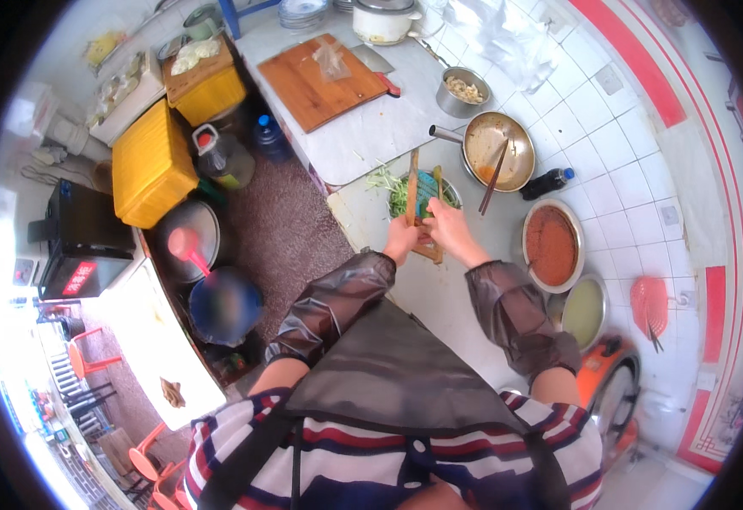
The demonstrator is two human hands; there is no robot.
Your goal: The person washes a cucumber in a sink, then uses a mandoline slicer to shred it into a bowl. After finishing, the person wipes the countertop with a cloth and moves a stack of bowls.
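Observation:
My left hand grips the near end of a wooden-framed vegetable grater with a teal grating plate. The grater lies tilted over a metal bowl. My right hand is closed over the grater, with a bit of a green vegetable showing at its fingers; most of that piece is hidden. Pale green shreds fill the bowl's left side, and some hang over its rim onto the counter.
Right of the bowl stand a frying pan with chopsticks, a dark bottle and a basin of red paste. Beyond lie a wooden cutting board, a cleaver and a saucepan of food. The tiled wall bounds the right side.

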